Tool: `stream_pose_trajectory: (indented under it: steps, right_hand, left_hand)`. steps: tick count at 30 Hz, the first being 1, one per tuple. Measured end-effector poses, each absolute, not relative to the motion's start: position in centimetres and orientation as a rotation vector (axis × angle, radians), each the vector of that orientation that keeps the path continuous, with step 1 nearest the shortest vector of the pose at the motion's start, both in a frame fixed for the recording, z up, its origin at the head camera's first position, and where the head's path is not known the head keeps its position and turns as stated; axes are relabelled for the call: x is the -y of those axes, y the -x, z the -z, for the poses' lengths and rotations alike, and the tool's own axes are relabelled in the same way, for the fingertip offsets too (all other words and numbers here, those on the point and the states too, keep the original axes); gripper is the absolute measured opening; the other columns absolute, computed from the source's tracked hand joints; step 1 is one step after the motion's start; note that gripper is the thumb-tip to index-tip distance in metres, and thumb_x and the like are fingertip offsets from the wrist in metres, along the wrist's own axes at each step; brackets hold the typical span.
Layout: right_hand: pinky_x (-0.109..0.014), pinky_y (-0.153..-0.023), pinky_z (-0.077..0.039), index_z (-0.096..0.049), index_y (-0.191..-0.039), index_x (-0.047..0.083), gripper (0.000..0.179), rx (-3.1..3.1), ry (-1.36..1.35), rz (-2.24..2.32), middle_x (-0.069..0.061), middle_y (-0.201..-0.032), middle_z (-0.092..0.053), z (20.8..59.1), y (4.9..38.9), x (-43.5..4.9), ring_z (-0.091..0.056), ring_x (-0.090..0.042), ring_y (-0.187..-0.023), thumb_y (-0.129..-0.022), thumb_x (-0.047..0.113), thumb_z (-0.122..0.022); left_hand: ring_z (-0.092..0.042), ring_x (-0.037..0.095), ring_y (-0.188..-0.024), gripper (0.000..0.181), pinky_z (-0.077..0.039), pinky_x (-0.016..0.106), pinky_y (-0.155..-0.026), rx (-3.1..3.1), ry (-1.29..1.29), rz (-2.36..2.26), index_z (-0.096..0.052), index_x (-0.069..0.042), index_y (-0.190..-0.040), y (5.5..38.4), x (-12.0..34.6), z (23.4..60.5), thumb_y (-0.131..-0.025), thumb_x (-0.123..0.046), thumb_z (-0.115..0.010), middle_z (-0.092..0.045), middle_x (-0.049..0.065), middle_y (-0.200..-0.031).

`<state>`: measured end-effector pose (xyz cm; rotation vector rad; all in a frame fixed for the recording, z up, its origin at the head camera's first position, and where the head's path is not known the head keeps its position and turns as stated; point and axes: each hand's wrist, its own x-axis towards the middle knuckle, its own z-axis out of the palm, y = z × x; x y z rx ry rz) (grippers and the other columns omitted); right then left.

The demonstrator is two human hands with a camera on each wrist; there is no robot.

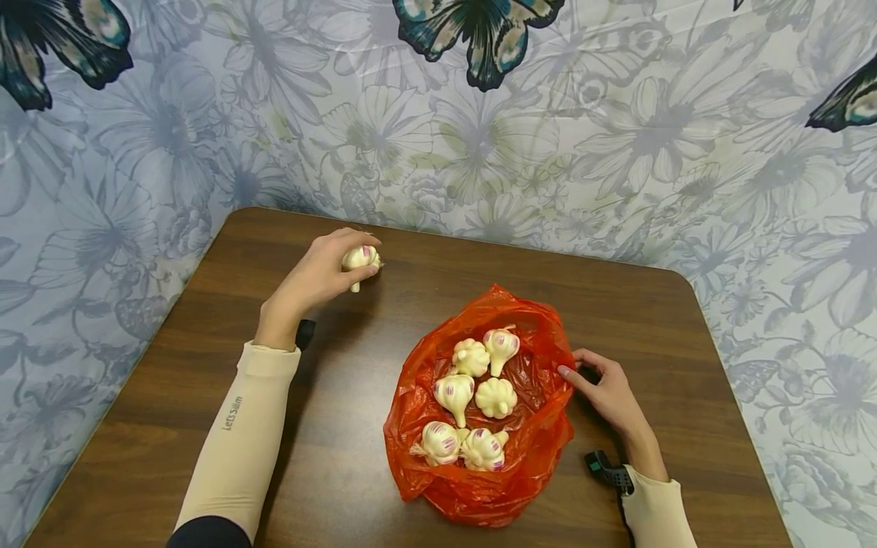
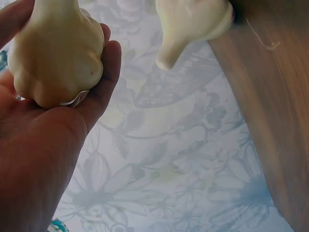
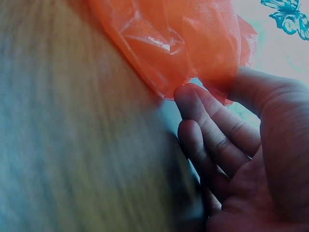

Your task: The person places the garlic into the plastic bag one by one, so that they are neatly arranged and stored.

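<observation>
My left hand (image 1: 322, 266) holds a garlic bulb (image 1: 359, 259) above the back left of the table. In the left wrist view, the fingers curl round the pale bulb (image 2: 58, 58), and a second garlic bulb (image 2: 195, 21) shows beyond it; I cannot make that second one out in the head view. Several more garlic bulbs with purple streaks (image 1: 454, 394) lie inside an open red plastic bag (image 1: 418, 365). My right hand (image 1: 610, 392) pinches the bag's right rim between thumb and fingers, its other fingers loosely bent in the right wrist view.
The brown wooden table (image 1: 329, 457) has rounded back corners. Right behind it hangs a floral cloth backdrop (image 1: 479, 167) with butterflies. A black wrist strap (image 1: 610, 472) sits on the right wrist.
</observation>
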<state>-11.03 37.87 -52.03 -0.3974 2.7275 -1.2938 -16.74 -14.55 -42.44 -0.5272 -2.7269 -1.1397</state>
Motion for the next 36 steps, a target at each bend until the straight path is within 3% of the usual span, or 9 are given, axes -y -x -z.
stream_pose_trajectory:
  steps: [13, 19, 29, 36]
  right_hand:
    - [-0.026, -0.094, -0.041, -0.072, -0.111, 0.014, 0.013, -2.726, 0.386, 1.289, -0.003, -0.098, -0.070, 52.2, 11.1, -38.0, -0.057, -0.013, -0.097, -0.103, 0.025, -0.071]
    - [-0.023, -0.087, -0.041, -0.073, -0.107, 0.016, 0.010, -2.752, 0.407, 1.298, -0.002, -0.093, -0.071, 52.2, 11.3, -37.9, -0.058, -0.011, -0.091, -0.101, 0.023, -0.074]
    - [-0.020, -0.084, -0.042, -0.073, -0.106, 0.015, 0.008, -2.751, 0.427, 1.319, -0.003, -0.091, -0.070, 52.6, 11.5, -38.0, -0.058, -0.011, -0.089, -0.101, 0.021, -0.074]
    - [-0.021, -0.084, -0.042, -0.073, -0.107, 0.016, 0.008, -2.752, 0.427, 1.314, -0.002, -0.092, -0.070, 52.6, 11.4, -38.0, -0.057, -0.011, -0.089, -0.101, 0.021, -0.074]
  left_hand:
    - [-0.062, 0.028, -0.115, 0.040, -0.050, 0.050, -0.103, 2.750, 0.727, 1.135, -0.068, -0.011, -0.134, 16.1, 11.2, 42.0, -0.096, -0.019, -0.079, -0.067, 0.011, -0.130]
    - [-0.062, 0.027, -0.115, 0.040, -0.053, 0.044, -0.098, 2.739, 0.780, 1.112, -0.069, -0.010, -0.134, 16.2, 10.7, 42.2, -0.096, -0.017, -0.079, -0.067, 0.011, -0.129]
    - [-0.061, 0.029, -0.123, 0.042, -0.050, 0.048, -0.106, 2.736, 0.898, 1.136, -0.069, -0.007, -0.133, 15.8, 9.3, 42.1, -0.095, -0.019, -0.081, -0.067, 0.012, -0.134]
    - [-0.064, 0.022, -0.112, 0.044, -0.052, 0.042, -0.102, 2.774, 0.929, 1.144, -0.068, -0.009, -0.135, 15.7, 8.7, 42.2, -0.096, -0.026, -0.080, -0.068, 0.007, -0.129]
